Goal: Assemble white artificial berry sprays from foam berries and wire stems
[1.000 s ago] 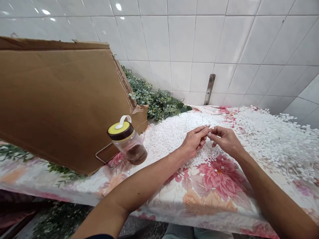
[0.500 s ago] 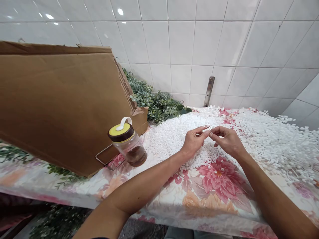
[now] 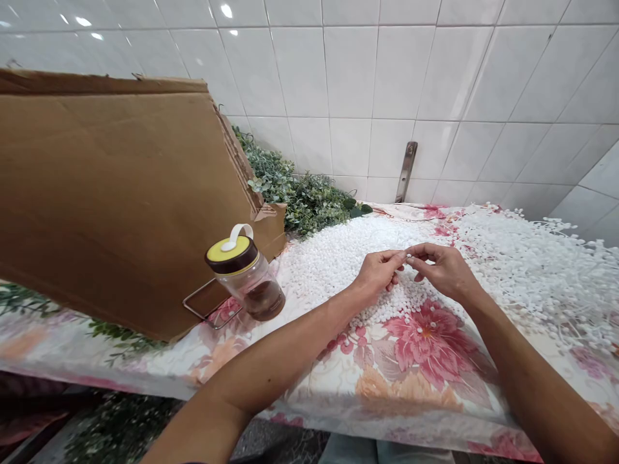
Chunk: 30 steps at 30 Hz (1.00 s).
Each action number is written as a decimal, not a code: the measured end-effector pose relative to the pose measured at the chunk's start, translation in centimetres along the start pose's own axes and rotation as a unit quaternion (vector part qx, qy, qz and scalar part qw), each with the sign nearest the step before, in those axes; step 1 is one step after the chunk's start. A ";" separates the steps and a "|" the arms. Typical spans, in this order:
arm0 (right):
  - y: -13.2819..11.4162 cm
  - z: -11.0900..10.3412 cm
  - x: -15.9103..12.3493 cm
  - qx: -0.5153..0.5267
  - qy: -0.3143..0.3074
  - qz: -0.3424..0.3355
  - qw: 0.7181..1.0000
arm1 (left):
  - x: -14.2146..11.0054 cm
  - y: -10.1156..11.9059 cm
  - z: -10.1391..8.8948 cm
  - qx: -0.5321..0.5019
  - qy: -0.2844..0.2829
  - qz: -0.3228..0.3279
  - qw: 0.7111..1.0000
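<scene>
While our forearms reach in over the floral tablecloth [image 3: 333, 386], our two hands meet at the fingertips above the near right part of a heap of small white beads [image 3: 324, 261]. Our left hand [image 3: 380, 274] has its thumb and forefinger pressed together, and our right hand [image 3: 443, 269] is bent in from the other side, its thumb and forefinger pinching too. Between them they grasp a small white piece [image 3: 409, 256]; our fingers cover most of it, so we cannot tell its full shape. To the right of our right hand, we see a spread of white bead-tipped stems [image 3: 546, 277]. Left of the beads stands a clear plastic jar [image 3: 246, 280] with a yellow-and-brown lid and a white loop, dark contents at its bottom. Just beside it are a bent metal wire [image 3: 196, 312] and a large cardboard box [image 3: 120, 193]. Leafy green sprigs [image 3: 312, 200] lie behind, near the tiled wall [image 3: 353, 71].
</scene>
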State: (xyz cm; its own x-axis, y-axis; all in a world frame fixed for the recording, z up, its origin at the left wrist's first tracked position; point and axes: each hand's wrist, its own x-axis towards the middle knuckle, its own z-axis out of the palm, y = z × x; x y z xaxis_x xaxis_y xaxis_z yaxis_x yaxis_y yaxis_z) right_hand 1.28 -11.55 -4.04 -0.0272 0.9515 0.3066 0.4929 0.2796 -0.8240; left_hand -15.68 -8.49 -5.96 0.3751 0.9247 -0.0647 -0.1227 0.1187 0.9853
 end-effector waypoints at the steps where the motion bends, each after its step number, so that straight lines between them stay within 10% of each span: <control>1: 0.0 0.0 0.0 -0.001 0.004 -0.002 1.000 | 0.1 0.0 -0.1 0.003 0.004 -0.002 1.000; 30: -0.5 0.0 -0.1 0.003 0.011 0.033 0.999 | 0.7 0.0 -0.6 -0.031 -0.012 0.050 0.998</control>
State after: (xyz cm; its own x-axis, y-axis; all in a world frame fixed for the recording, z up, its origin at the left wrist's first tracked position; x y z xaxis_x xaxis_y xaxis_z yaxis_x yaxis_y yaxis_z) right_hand 1.03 -11.75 -3.65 0.0248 0.9650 0.2611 0.4885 0.2162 -0.8453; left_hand -15.97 -7.63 -6.09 0.3793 0.9245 0.0378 -0.2176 0.0495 0.9748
